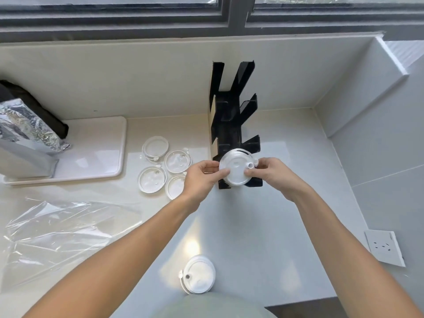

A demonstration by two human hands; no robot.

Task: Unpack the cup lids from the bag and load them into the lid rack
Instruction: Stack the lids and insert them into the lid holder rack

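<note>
Holding lid [236, 172] in both hands, over rack [229, 125]

loose lids [164, 167] left of rack [231, 125] | bag [57, 228] front-left

I see a glossy black plastic lid rack [231, 125] on a smooth, polished pale countertop [286, 203] that mirrors light. White cup lids [165, 168] look like thin, semi-translucent plastic. The empty bag [59, 235] is clear, crinkled film; the pouch [25, 127] is shiny creased foil on a matt tray [98, 143].
</note>
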